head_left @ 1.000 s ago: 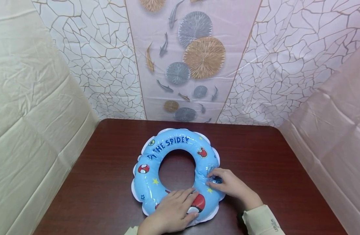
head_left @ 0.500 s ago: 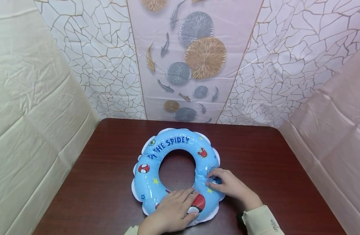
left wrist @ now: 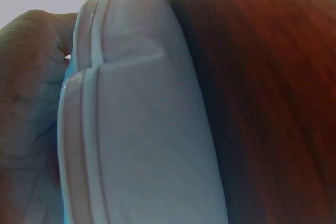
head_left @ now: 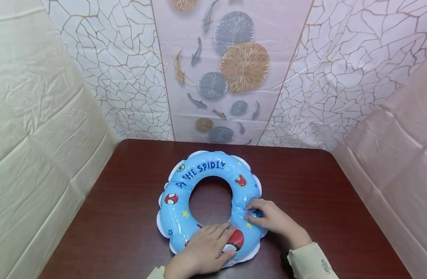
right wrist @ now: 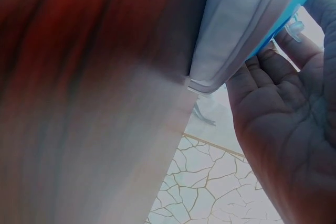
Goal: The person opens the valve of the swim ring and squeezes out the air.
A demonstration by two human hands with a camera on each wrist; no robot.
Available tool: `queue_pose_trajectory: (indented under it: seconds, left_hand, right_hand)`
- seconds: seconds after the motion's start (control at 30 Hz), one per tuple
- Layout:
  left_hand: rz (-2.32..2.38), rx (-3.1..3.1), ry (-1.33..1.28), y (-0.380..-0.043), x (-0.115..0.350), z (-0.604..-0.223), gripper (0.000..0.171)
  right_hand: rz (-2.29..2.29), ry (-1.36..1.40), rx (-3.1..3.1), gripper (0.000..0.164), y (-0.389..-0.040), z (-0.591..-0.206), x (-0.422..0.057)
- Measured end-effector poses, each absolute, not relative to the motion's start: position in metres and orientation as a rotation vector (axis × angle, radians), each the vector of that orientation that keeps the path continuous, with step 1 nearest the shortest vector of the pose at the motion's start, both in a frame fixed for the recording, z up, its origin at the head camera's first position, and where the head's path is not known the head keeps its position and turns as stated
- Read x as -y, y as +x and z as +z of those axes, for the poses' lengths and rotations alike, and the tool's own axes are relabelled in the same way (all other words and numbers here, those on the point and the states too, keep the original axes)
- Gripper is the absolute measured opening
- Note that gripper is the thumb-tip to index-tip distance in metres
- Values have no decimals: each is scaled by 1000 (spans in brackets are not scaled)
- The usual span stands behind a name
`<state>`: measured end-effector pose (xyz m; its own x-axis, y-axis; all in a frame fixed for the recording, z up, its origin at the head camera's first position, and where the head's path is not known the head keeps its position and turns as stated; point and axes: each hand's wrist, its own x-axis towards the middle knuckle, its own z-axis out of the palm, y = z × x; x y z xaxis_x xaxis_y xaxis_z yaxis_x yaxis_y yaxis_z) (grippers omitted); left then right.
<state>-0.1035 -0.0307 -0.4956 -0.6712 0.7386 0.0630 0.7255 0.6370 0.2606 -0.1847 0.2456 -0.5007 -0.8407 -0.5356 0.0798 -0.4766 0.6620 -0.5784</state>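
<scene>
A light blue inflatable swim ring [head_left: 180, 223] with a white scalloped edge and cartoon prints lies flat on the table. My left hand [head_left: 203, 250] rests palm down on its near side, fingers extended over the red print. On the ring's right side, my right hand [head_left: 269, 217] has its thumb and fingers bent round a small clear valve [right wrist: 295, 29]. The vinyl looks creased beside those fingertips. In the left wrist view, the ring's white underside [left wrist: 152, 103] stands between my left hand [left wrist: 31, 108] and the tabletop.
The dark red-brown wooden table [head_left: 314, 193] has rounded far corners. A patterned cloth backdrop [head_left: 129, 77] hangs behind it, and pale cloth sides [head_left: 42, 135] flank it left and right.
Both hands keep their places on the swim ring. Only the head view has shifted very slightly.
</scene>
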Motion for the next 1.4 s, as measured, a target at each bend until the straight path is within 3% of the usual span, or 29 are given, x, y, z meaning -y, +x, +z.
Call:
queue_pose_trajectory:
  seconds: [1.4]
  left_hand:
    - [401,-2751,1200,-106,30,-495,63]
  right_hand:
    - [-905,-859,-2780,21,-184,-500,-242]
